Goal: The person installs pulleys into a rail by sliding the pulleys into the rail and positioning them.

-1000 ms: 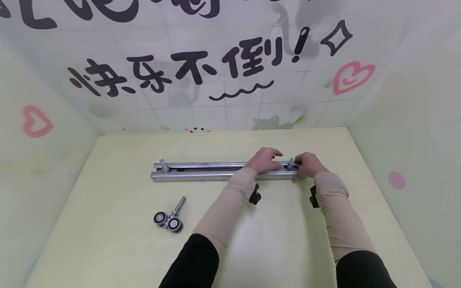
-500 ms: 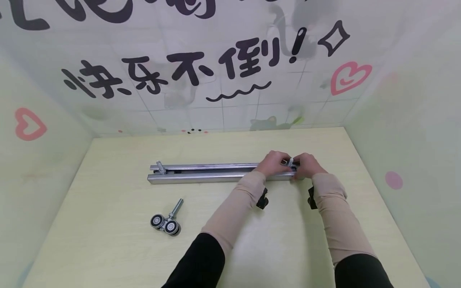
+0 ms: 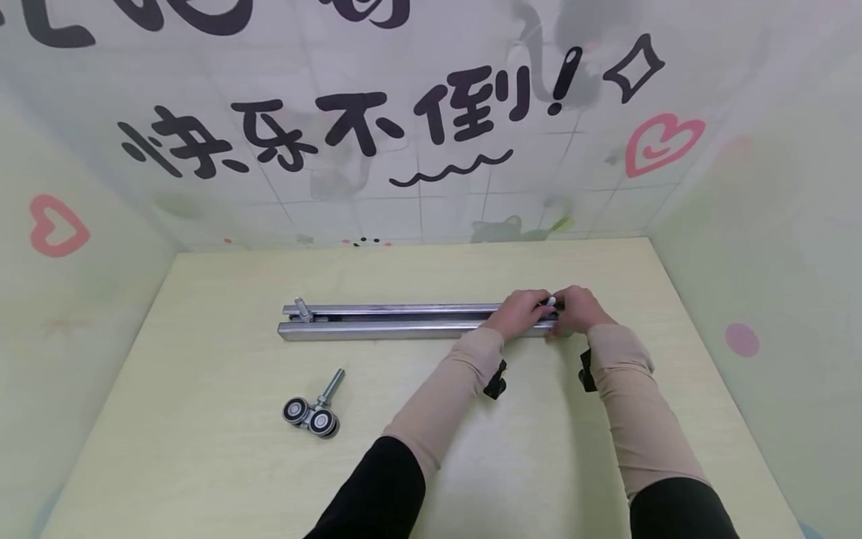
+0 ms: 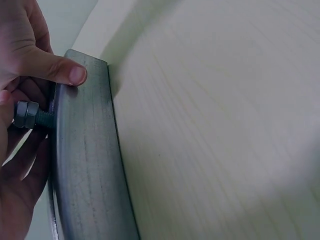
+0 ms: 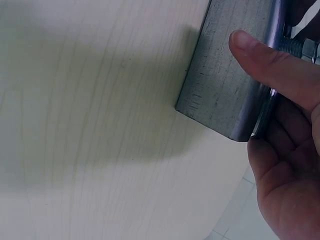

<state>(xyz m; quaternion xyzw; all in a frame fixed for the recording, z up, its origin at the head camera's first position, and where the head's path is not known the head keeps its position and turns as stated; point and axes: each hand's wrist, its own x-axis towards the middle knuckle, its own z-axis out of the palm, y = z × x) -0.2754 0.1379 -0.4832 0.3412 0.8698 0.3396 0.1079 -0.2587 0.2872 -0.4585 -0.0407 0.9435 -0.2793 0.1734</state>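
A metal channel rail (image 3: 390,329) lies lengthwise on the table with its slot facing up. At its right end, my left hand (image 3: 520,312) pinches a threaded bolt with nuts (image 4: 27,115), which rises from the slot. My right hand (image 3: 581,309) grips that same rail end, its thumb (image 5: 270,62) pressed on the near side wall and its other fingers on the far side. Another bolt (image 3: 303,309) stands up, slightly tilted, in the slot's left end. What lies inside the channel under the pinched bolt is hidden.
A loose roller trolley (image 3: 311,416) with black-rimmed wheels and a threaded bolt lies nearer on the pale wooden table (image 3: 202,449). Printed white walls (image 3: 417,195) enclose the table's back and both sides.
My left hand has moved right along the rail and closed its fingers on the bolt at the right end. The right hand has stayed on the rail end.
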